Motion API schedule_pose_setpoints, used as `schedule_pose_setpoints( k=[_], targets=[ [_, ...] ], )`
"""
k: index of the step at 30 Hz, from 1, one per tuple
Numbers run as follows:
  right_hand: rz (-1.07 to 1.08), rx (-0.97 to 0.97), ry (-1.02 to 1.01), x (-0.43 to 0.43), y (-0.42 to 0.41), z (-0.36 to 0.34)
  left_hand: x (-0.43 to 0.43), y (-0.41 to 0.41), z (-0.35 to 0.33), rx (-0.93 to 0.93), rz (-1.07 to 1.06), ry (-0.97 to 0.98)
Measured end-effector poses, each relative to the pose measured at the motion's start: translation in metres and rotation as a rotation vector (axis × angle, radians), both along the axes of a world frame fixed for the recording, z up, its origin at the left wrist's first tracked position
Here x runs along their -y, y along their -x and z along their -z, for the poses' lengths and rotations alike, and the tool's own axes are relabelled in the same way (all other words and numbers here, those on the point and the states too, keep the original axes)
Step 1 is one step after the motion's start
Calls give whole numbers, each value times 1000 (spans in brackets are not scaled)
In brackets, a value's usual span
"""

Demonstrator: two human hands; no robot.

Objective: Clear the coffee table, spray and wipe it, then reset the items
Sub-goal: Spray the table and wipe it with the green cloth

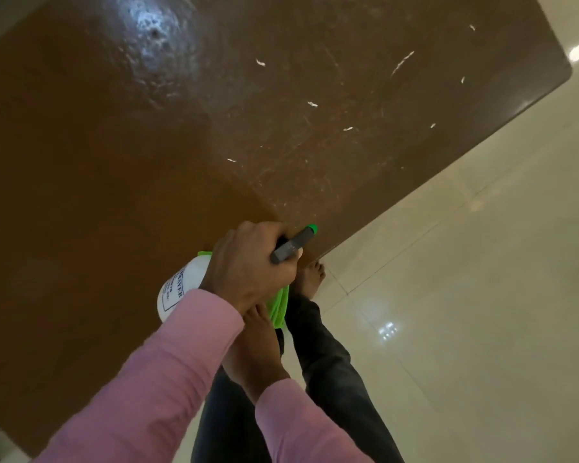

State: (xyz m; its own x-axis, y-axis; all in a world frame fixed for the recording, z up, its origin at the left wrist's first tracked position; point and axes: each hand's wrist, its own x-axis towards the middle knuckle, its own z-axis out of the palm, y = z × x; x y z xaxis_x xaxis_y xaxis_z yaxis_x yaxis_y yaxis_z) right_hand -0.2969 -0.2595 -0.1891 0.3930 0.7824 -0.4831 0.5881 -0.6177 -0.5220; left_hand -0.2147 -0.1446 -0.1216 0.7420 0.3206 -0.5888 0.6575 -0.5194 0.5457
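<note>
The brown coffee table [114,162] fills most of the view and nothing stands on it. My left hand [248,265] grips the head of a white spray bottle [176,292]. Its dark nozzle with a green tip [295,243] points right, over the table's near edge. Beneath it my right hand [256,342] reaches up to a green cloth [279,309], which hangs under the bottle. The right hand's fingers are hidden by my left hand. A wet, shiny patch [154,31] lies at the table's far left. Small white streaks [402,61] are scattered over its right half.
Glossy cream floor tiles [482,295] run along the table's right side. My bare foot [310,275] and dark trouser leg [331,362] stand right at the table's edge. The table's rounded far corner [564,66] is at the upper right.
</note>
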Motion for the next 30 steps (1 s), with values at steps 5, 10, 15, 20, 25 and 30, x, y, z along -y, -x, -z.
schedule_pose_setpoints(
  k=[5,10,15,20,25,30],
  targets=[
    [-36,-40,49,-7,2,3,-3,-2,2,-65,-18,-50],
    [12,-7,70,-12,12,6,-14,4,4,-95,120,-19],
    [249,-80,99,-29,22,-2,-42,8,-3,-29,28,-100],
    [351,-40,141,-42,35,1,-91,15,-6,-10,-13,-152],
    [299,43,249,-50,45,13,-149,19,-5,26,-186,-233],
    [289,132,255,-47,51,22,-180,21,-1,87,-287,-225]
  ],
)
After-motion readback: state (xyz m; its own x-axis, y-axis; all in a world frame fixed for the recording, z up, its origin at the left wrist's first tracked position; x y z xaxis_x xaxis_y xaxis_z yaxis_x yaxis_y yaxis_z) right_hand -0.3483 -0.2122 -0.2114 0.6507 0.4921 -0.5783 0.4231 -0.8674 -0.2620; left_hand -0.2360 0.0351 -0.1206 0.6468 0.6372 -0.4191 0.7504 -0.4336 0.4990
